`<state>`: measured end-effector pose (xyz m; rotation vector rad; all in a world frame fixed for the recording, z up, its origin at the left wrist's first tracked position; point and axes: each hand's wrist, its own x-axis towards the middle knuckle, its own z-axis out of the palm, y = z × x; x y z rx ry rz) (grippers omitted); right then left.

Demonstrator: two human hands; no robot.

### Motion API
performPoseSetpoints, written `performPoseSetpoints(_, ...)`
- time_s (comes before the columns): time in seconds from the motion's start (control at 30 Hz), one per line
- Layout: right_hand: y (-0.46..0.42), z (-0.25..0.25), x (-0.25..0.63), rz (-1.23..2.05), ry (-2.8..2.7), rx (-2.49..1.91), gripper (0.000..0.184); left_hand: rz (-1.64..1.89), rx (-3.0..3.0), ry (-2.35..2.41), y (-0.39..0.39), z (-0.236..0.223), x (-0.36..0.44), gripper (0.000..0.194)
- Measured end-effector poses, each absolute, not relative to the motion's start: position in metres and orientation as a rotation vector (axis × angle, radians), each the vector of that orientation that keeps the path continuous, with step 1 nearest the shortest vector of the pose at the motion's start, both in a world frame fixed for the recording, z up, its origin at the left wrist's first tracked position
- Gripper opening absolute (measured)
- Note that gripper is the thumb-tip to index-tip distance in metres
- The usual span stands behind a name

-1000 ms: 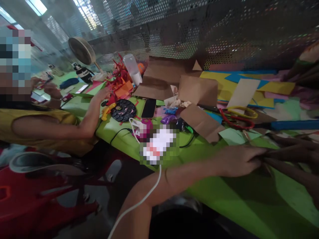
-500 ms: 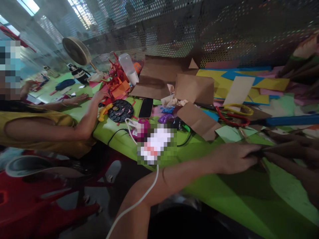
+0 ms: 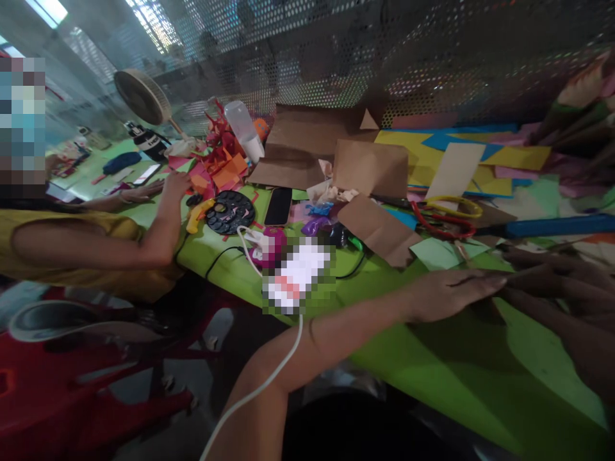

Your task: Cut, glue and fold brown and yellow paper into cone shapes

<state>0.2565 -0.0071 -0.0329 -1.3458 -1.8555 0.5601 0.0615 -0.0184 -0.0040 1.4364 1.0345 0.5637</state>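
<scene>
Close together, both hands (image 3: 442, 294) (image 3: 557, 285) point fingers inward.

Looks like a craft workroom. Furnished with one long green table (image 3: 423, 374), strewn right of centre with coloured paper (image 3: 420, 166) and brown sheets (image 3: 372, 169). Shared with a co-worker (image 3: 96, 246) at left, above a red plastic chair (image 3: 43, 378). Walled across the top with perforated metal (image 3: 336, 89), fitted with a fan (image 3: 139, 96) and windows (image 3: 47, 9) at upper left.
</scene>
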Motion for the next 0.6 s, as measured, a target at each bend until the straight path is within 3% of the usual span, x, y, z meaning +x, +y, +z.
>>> performPoseSetpoints(0.33,-0.014,-0.024,0.246,0.594,-1.835,-1.322,0.034,0.695,1.297,0.936,-0.017,-0.014,0.061,0.046)
performPoseSetpoints(0.6,-0.013,-0.018,0.241,0.768,-1.731,-1.188,0.016,0.821,1.191,0.928,-0.016,-0.021,0.06,0.036)
